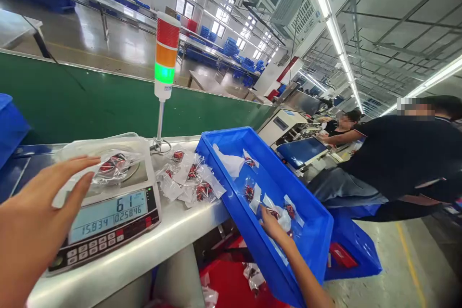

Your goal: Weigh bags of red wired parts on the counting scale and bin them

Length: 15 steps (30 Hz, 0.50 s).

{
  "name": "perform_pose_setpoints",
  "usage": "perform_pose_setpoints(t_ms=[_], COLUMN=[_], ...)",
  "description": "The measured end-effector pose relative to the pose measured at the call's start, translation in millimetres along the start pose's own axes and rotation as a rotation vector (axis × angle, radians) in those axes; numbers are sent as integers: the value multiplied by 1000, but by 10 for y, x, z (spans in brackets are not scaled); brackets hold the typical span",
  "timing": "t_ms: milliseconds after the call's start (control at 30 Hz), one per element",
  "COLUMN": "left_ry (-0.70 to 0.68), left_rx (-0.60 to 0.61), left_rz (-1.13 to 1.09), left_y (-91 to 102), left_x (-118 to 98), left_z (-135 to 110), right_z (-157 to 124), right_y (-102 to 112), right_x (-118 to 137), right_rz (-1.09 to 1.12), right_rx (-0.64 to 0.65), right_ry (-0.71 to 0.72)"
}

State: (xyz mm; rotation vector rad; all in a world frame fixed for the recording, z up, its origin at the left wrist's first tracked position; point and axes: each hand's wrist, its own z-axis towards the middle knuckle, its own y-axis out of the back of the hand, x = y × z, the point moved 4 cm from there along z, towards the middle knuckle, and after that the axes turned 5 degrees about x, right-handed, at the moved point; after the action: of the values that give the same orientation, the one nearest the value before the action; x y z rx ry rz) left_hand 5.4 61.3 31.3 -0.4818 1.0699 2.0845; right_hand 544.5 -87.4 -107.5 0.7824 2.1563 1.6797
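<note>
My left hand (pixel 54 207) is at the left, thumb and fingers apart, beside a clear plastic bag of red and black parts (pixel 113 166) on the pan of a counting scale (pixel 108 216). The fingertips reach the bag's near edge; I cannot tell if they touch it. The scale's display reads 61. My right hand (pixel 276 226) is down inside a blue bin (pixel 238 216), its fingers closed at a small plastic bag (pixel 273 211) with dark red parts; its fingertips are partly hidden. Other such bags (pixel 250 192) lie around it in the bin.
A pile of similar bags (pixel 191 175) lies on the metal bench between scale and bin. A signal tower (pixel 166 57) glows green behind it. Below is a red bin (pixel 231 272) with more bags. To the right, a person in dark clothes (pixel 407 159) is near a machine (pixel 285 125).
</note>
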Motion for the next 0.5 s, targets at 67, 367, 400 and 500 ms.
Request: perform_pose_setpoints(t_ms=[67,367,400,500], left_ry=[-26,-154,-184,-254], left_rx=[29,167,200,315], left_rz=[32,202,228,293], left_y=[-6,80,31,-206], left_x=[-68,-2,31,125], left_z=[-12,-146,-153,-109], right_z=[116,659,657,505], right_y=[-65,132,225,650], right_x=[39,294,250,193], right_rz=[-46,-44,-29,125], right_rx=[-35,-69,-88,-280], right_ry=[-32,75,49,-33])
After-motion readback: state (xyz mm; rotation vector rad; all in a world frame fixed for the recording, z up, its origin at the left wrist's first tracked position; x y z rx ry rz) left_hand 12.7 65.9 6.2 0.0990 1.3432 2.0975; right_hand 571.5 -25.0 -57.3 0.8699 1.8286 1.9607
